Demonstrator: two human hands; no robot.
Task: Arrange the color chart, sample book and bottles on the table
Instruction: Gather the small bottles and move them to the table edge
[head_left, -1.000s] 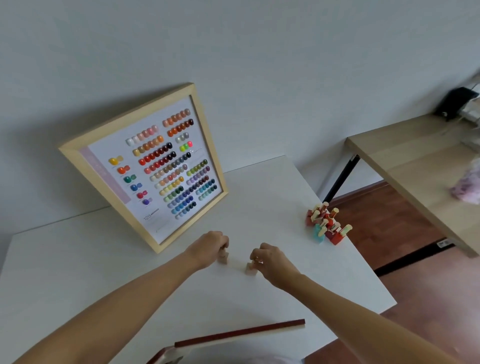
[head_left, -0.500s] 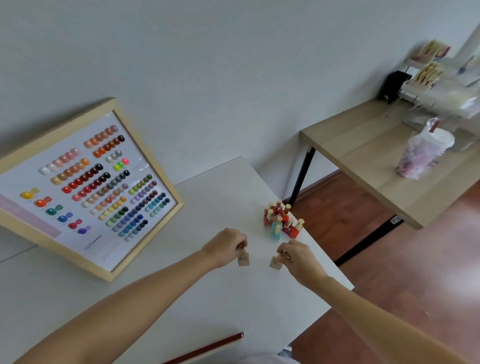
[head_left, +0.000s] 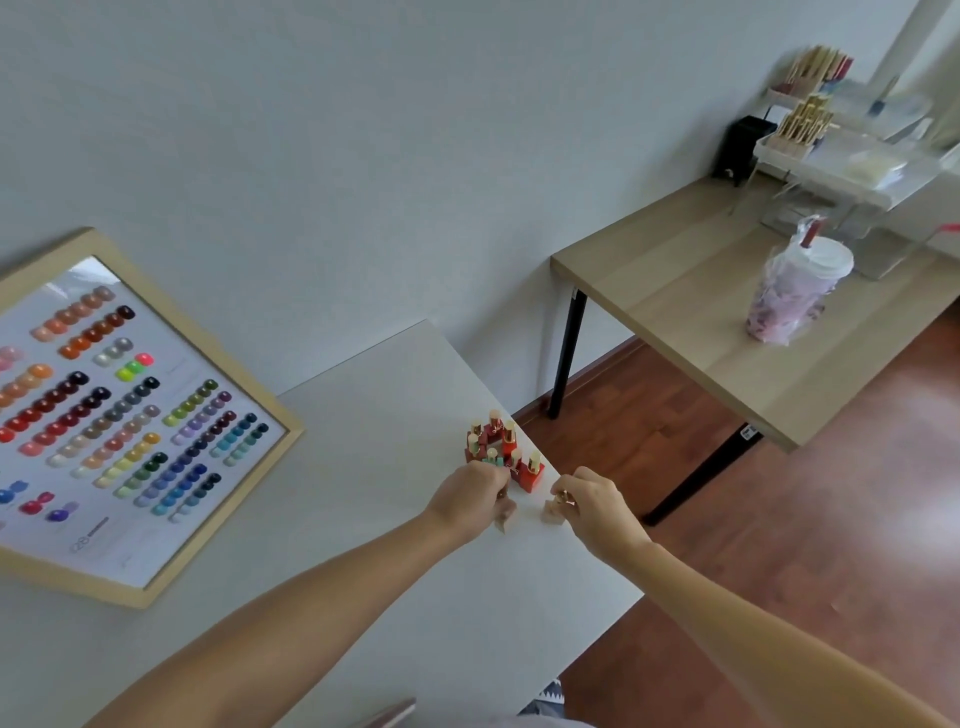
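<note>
My left hand (head_left: 470, 500) grips a small beige nail polish bottle (head_left: 505, 517) by its cap, just above the white table (head_left: 363, 415). My right hand (head_left: 592, 501) holds a second beige bottle (head_left: 551, 513) the same way, near the table's right edge. Both sit just in front of a cluster of several red and teal bottles (head_left: 501, 449) with gold caps. The wooden-framed color chart (head_left: 130, 415) leans against the wall at the left. A corner of the sample book (head_left: 389, 714) peeks in at the bottom edge.
The white table's right edge runs close to the bottles, with red-brown floor (head_left: 779, 571) beyond it. A wooden desk (head_left: 701, 322) on black legs stands at the right, carrying a bagged drink cup (head_left: 795, 291) and clear organizers (head_left: 841, 150).
Both hands have carried their beige bottles to the right across the table, from in front of the chart to right beside the bottle cluster. My view has swung right.
</note>
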